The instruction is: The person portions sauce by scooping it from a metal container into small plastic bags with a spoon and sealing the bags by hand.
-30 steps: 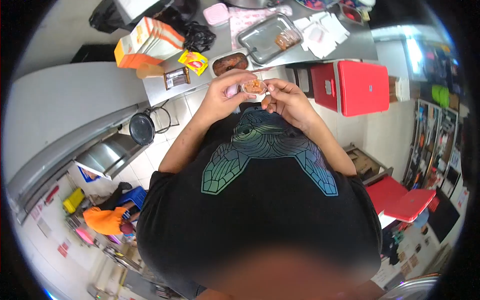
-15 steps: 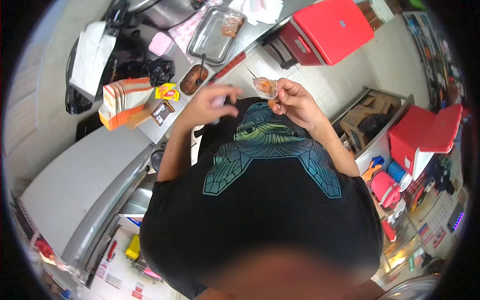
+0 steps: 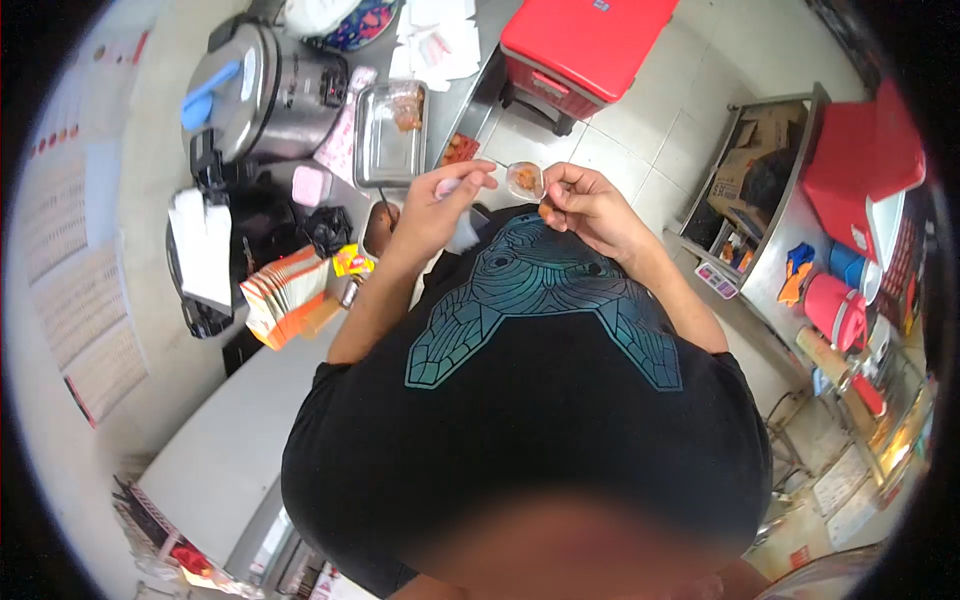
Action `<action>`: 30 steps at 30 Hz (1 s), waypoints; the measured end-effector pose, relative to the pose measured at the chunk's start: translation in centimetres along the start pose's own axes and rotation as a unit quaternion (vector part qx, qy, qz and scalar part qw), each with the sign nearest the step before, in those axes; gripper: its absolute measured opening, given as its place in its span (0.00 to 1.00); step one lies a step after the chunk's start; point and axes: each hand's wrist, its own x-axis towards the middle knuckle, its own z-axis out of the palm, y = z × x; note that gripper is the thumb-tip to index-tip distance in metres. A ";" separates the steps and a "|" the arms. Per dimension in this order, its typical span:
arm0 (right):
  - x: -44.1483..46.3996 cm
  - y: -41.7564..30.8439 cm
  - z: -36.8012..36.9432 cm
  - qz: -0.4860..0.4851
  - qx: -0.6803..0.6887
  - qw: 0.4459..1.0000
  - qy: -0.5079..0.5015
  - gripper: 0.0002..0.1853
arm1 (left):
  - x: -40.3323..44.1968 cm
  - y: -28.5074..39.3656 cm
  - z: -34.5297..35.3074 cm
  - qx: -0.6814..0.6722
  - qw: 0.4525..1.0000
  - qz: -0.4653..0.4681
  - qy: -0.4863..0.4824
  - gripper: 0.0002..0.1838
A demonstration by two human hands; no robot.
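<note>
My right hand (image 3: pixel 592 208) pinches a small clear plastic cup or bag (image 3: pixel 524 181) by its side, in front of my shirt. Orange-red food shows through its clear wall. A small orange bit (image 3: pixel 546 211) shows by the same fingertips, and I cannot tell what it is. Left of the clear container, my left hand (image 3: pixel 432 212) is closed, with its fingertips pointing at the container but apart from it. A pale thing (image 3: pixel 448 187) shows between those fingers, too hidden to name. Behind my left wrist, a tub of dark red food (image 3: pixel 380 228) is partly covered.
On the counter are a glass tray (image 3: pixel 372 150) with a brown piece of food, a pink lidded box (image 3: pixel 311 186), a steel electric cooker (image 3: pixel 290 95), an orange-white carton (image 3: pixel 285 295) and a yellow packet (image 3: pixel 352 261). A red cooler (image 3: pixel 590 50) stands beyond; a metal shelf (image 3: pixel 760 190) is at right.
My left hand has moved right, nearer the clear container, and its fingers have closed from a spread pose. My right hand still holds the container. The view has turned, showing more of the cooker.
</note>
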 end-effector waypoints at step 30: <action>-4.3 -3.2 -6.5 -0.369 -0.391 0.721 0.438 0.14 | 12.3 1.4 14.1 0.315 0.938 0.139 -0.034 0.13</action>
